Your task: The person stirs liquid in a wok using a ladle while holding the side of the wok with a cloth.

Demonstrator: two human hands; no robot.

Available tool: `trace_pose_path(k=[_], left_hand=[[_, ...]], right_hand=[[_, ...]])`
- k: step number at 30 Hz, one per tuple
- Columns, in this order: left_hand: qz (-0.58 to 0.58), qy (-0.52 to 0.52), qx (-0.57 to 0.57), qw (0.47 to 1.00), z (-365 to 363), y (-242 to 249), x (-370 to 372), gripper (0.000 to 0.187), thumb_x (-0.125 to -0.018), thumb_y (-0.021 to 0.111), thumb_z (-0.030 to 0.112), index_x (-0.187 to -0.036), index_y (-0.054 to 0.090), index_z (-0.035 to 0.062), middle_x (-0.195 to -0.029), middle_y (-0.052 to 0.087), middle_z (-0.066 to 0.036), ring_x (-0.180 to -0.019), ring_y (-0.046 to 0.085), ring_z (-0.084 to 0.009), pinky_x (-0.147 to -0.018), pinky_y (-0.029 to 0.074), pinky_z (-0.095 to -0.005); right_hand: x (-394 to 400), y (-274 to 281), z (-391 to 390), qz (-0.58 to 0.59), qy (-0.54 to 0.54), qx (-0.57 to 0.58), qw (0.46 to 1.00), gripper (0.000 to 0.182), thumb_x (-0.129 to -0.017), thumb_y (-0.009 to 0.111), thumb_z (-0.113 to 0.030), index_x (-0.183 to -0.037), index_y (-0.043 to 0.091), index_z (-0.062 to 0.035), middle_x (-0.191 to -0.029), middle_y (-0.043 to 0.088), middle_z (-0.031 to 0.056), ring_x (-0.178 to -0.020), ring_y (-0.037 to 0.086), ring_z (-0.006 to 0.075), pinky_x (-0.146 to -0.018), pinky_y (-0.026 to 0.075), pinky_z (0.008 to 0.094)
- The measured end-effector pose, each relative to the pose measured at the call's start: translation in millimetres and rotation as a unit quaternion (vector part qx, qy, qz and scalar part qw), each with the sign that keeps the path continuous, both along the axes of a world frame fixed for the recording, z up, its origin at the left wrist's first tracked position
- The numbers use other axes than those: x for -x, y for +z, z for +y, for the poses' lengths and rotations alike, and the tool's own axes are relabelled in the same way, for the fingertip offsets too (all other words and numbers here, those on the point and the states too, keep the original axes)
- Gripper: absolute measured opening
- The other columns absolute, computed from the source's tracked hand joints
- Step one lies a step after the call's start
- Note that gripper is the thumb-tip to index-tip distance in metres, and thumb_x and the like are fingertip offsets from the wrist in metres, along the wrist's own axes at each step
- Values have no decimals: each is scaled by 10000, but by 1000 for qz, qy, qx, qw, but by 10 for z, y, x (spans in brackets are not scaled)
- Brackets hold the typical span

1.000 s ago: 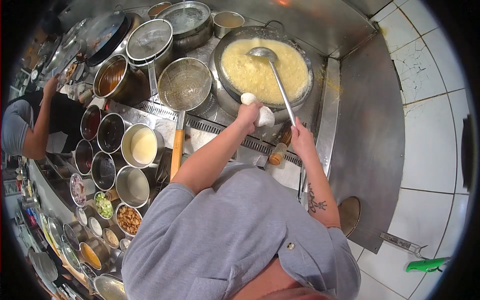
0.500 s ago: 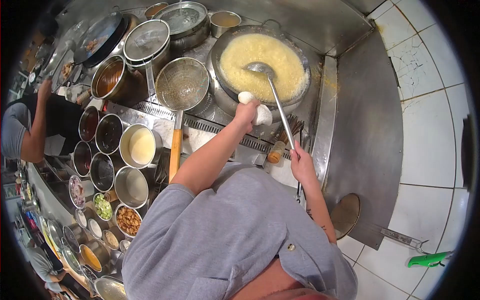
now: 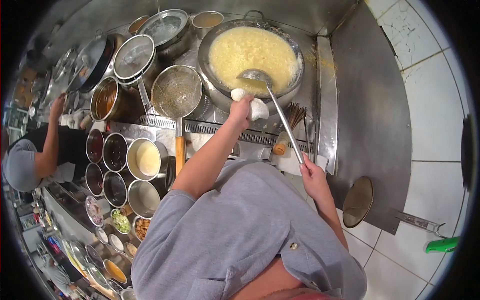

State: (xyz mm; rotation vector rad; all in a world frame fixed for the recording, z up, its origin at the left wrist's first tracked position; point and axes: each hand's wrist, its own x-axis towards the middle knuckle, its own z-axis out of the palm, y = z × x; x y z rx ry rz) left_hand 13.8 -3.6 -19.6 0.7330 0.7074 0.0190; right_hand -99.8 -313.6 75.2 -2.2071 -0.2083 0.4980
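Left hand [image 3: 241, 107] grips cloth [image 3: 257, 107] at wok [image 3: 215, 80] rim, top centre; right hand [image 3: 313, 176] fist closed on ladle [image 3: 275, 107].

- We see a wire strainer [image 3: 177, 91] with a wooden handle lying left of the stove.
- Round metal pots [image 3: 145, 159] of sauces stand in rows on the tabletop [image 3: 210, 131].
- A co-worker's arm [image 3: 50, 145] reaches at far left.
- A green-handled tool [image 3: 442, 245] lies on the white tiles.

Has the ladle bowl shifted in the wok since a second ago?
Yes. The ladle bowl has come from the wok's middle to its near rim, beside the left hand; the right hand drew back.
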Motion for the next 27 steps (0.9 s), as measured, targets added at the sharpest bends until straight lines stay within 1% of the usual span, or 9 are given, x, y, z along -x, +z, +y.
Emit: trace_pose_path(k=[2,6,10,11,14,15,18,21,27], left_hand=[[-1,-7,-2,1000,7,-8,-6,392,-921,619,148,-1243,502,-43,-1091,645,-165,-967,689,-330,-812,581,-492],[11,-3,-5,1000,0,57,10,349,-905,628,144,-1192,540,-36,-1061,655,-141,-929,692,-294,-784,577,-449],[22,2,-19,1000,-25,197,42,333,-899,630,138,-1168,552,-41,-1043,661,-137,-910,696,-291,-779,578,-441],[23,3,-19,1000,-36,214,44,336,-900,629,138,-1170,548,-44,-1042,660,-138,-909,696,-293,-778,579,-446],[20,-2,-16,1000,-12,194,33,356,-911,622,143,-1200,518,-37,-1063,647,-145,-930,690,-307,-797,580,-465],[15,-11,-14,1000,5,157,27,372,-920,616,148,-1226,497,-26,-1084,637,-150,-954,685,-316,-819,580,-476],[12,-23,-13,1000,23,91,11,369,-931,604,152,-1240,482,-9,-1097,630,-153,-978,678,-323,-845,577,-481],[0,-32,-8,999,29,87,11,347,-936,594,157,-1227,490,-1,-1087,635,-150,-981,677,-318,-852,574,-472],[24,-42,-12,999,46,77,11,346,-946,585,169,-1231,491,-3,-1080,639,-144,-991,676,-310,-859,573,-468]], right_hand=[[-1,13,-108,33,-10,0,999,450,-1024,541,-151,-1449,484,-15,-967,629,46,-826,529,75,-776,463,240],[-76,180,-73,25,-28,88,995,448,-997,582,-166,-1423,519,-43,-860,653,88,-747,556,101,-734,478,267],[-163,-96,25,-54,-42,47,997,440,-966,604,-184,-1393,557,-91,-1050,676,276,-913,713,343,-812,524,369],[-201,-144,43,-40,-53,56,996,437,-961,602,-187,-1388,563,-104,-1021,681,270,-916,692,396,-812,528,392],[-377,-158,142,-23,-54,91,994,433,-963,591,-208,-1387,567,-122,-1015,678,271,-939,670,425,-819,528,424],[-429,-160,164,-41,-48,105,993,441,-966,607,-192,-1396,559,-107,-929,675,264,-782,683,306,-767,516,356],[-556,-279,217,-82,-49,90,991,444,-959,612,-194,-1395,562,-129,-900,665,268,-781,672,366,-757,517,374],[-683,-235,294,-49,-50,113,991,428,-969,581,-252,-1384,572,-146,-978,676,263,-937,651,440,-818,511,501],[-947,-339,439,-98,-48,118,987,423,-974,577,-266,-1391,569,-190,-981,681,247,-931,646,443,-808,512,508]])
